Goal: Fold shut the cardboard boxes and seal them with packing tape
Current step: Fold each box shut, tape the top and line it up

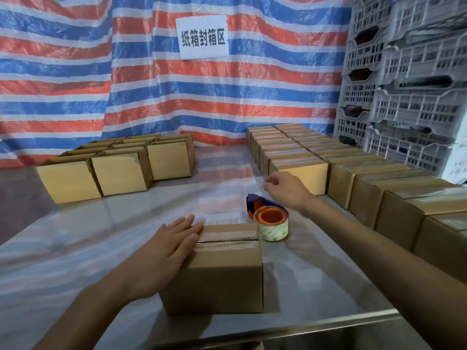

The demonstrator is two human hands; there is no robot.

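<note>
Brown cardboard box [222, 274] stands near the front edge of the shiny tabletop [101, 223], its flaps closed and clear tape along the top seam. The left hand [174, 238] lies flat on the box's left top edge, fingers straight and together. The tape dispenser [270, 221], orange and blue, sits just beside the box's far right corner. Above it the right hand [285, 188] hangs in the air, fingers loosely curled, touching nothing. Taped boxes [379, 178] stand in rows on the right.

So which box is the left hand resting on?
The lone box nearest the camera, beside the tape dispenser; the left hand lies flat on its top.
</note>
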